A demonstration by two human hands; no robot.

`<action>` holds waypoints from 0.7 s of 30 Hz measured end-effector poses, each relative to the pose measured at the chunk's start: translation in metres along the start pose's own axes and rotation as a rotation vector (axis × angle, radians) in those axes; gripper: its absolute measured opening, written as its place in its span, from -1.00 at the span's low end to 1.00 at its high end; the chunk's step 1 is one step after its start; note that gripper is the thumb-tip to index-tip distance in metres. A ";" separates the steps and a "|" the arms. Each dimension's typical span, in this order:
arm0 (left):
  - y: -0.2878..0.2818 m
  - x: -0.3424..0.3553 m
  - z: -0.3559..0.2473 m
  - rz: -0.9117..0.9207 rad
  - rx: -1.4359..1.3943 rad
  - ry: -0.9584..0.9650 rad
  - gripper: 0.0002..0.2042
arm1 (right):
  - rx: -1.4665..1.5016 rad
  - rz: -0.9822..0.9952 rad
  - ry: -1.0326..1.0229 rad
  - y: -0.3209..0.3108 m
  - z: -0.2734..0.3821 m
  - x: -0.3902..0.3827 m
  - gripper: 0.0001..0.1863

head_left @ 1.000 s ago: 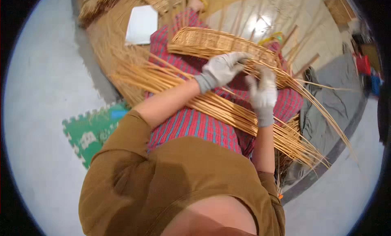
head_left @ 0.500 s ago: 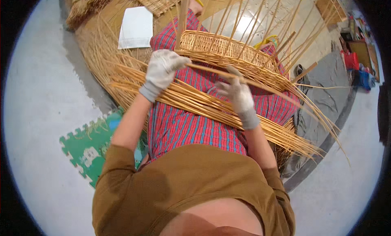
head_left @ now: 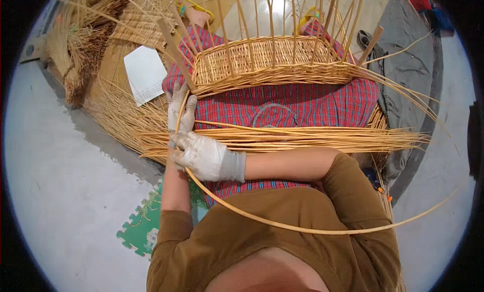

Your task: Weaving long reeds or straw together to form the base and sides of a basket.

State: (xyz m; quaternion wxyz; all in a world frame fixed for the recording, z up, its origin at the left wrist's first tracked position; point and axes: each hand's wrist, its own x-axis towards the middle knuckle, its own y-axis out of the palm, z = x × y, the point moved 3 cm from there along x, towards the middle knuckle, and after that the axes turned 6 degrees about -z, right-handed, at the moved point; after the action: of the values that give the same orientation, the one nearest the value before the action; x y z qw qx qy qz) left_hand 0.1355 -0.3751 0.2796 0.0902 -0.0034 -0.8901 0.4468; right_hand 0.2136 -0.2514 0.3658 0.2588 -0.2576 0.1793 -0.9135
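Note:
A half-woven wicker basket (head_left: 272, 72) with tall upright stakes rests across my thighs. Over its near left corner bends a long wicker rod (head_left: 282, 225), which curves down and then sweeps right in a wide arc in front of my chest. My left hand (head_left: 181, 110), in a whitish work glove, is closed at that corner, the rod running between thumb and fingers. My gloved right hand (head_left: 204, 156) reaches across to the left and grips the same rod just below. Under the right forearm, a bundle of loose rods (head_left: 322, 139) lies across my lap.
Dry stalks (head_left: 70, 60) are heaped at the far left, near a white sheet (head_left: 144, 75) and a woven mat (head_left: 138, 30). A green foam mat (head_left: 141, 231) lies at the left, dark grey cloth (head_left: 408, 65) at the right. Several long rods trail off the basket's right end.
My right hand has moved left and down along the rod to beside my left wrist. The rod now bends down at the basket's left corner instead of lying along its near side.

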 end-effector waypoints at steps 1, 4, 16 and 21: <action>-0.003 0.007 0.003 0.023 0.105 0.065 -0.54 | -0.015 -0.023 -0.004 -0.002 -0.006 0.003 -0.68; -0.015 0.024 -0.008 0.152 0.181 0.149 -0.59 | -0.044 -0.033 0.039 -0.012 -0.014 0.006 -0.78; 0.030 0.056 0.014 0.080 -1.220 -0.544 -0.30 | -0.061 -0.129 0.035 -0.038 -0.032 -0.023 -0.86; 0.041 0.063 0.005 -0.124 -1.168 -0.691 -0.29 | 0.451 -0.656 0.819 -0.103 -0.143 -0.053 -0.93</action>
State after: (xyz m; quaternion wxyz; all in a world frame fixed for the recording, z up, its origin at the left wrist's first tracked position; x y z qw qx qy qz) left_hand 0.0698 -0.3492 0.2539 -0.1903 0.1423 -0.9615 -0.1378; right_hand 0.1322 -0.1108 0.2785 -0.0805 0.1367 -0.0239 -0.9870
